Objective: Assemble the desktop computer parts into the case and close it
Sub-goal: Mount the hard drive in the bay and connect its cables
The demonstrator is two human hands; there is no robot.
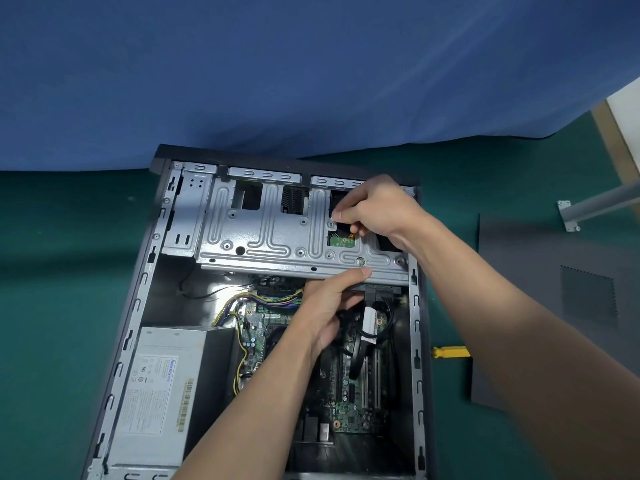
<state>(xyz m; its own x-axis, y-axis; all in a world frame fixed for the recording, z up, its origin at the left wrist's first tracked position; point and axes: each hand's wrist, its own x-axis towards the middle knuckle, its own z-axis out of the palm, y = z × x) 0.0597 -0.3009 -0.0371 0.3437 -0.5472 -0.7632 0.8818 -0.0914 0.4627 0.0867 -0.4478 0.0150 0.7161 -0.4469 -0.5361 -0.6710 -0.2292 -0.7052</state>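
Note:
An open desktop case (138, 306) lies flat on a green mat. A silver drive cage (263, 233) spans its far end. My right hand (374, 209) reaches over the cage's right side, fingers curled at a cut-out above a small green circuit board (341, 241); what it pinches is hidden. My left hand (329, 306) sits under the cage's front edge, thumb pressing on the edge, fingers curled around black cables (360, 348) that run down over the motherboard (349, 396). The grey power supply (162, 389) sits at the near left of the case.
The dark side panel (554, 306) lies flat to the right of the case. A yellow screwdriver handle (450, 351) shows between the case and the panel. A blue cloth (277, 81) hangs behind. A metal leg with a bracket (588, 209) stands at the right.

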